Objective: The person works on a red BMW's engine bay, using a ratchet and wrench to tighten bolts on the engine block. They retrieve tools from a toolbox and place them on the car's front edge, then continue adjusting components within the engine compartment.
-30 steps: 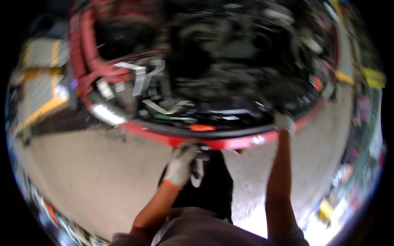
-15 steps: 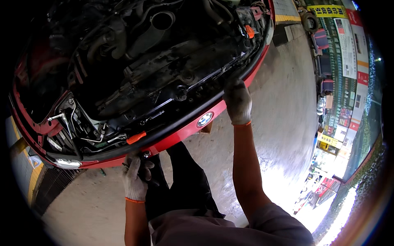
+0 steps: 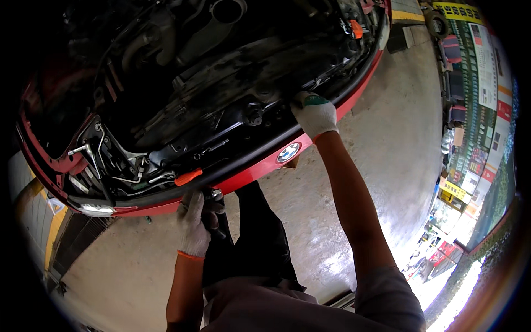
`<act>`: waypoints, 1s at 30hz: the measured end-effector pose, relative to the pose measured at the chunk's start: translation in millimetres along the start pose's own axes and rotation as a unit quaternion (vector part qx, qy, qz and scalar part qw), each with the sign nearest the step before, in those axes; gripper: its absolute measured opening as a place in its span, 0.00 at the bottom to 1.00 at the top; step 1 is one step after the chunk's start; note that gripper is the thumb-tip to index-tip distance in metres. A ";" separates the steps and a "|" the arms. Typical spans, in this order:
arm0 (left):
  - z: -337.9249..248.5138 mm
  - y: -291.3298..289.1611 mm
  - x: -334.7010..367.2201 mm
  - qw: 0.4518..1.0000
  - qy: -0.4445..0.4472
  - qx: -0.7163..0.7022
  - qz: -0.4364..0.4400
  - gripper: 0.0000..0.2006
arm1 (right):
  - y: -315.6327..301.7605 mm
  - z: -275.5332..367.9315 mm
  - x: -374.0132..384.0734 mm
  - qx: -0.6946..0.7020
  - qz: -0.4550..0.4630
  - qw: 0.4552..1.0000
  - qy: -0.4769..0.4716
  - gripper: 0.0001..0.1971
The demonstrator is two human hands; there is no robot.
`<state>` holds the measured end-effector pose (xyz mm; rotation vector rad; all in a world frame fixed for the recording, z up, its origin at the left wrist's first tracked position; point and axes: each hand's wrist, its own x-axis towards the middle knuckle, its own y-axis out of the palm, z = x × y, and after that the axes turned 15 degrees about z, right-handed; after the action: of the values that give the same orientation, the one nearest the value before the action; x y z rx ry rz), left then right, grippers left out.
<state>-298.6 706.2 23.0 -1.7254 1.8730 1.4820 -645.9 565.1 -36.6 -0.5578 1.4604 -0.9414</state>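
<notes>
Hands [image 3: 313, 113] on red car front [image 3: 249, 174]

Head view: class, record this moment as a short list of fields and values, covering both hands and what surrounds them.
Setting: red car with open engine bay, concrete floor
Left hand: gloved, holding a dark tool by the front edge
Right hand: gloved, resting on the bay's front edge
Nearby: orange-handled tool; round badge
</notes>
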 end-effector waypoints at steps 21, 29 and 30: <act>32.7 112.2 102.0 0.997 -0.010 0.078 0.004 0.15 | 10.9 30.4 -68.9 0.604 0.298 0.739 -0.023 0.12; 42.8 108.2 89.8 0.983 0.047 0.117 -0.131 0.22 | 15.3 28.8 -43.3 0.474 0.211 0.853 -0.048 0.16; 42.2 104.6 79.5 0.982 0.071 0.076 -0.157 0.26 | 5.5 33.6 -43.9 0.398 0.195 0.895 -0.045 0.18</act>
<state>-429.4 667.9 0.9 -1.9852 1.6296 1.0953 -606.3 596.0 -13.0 0.2884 0.9267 -1.0635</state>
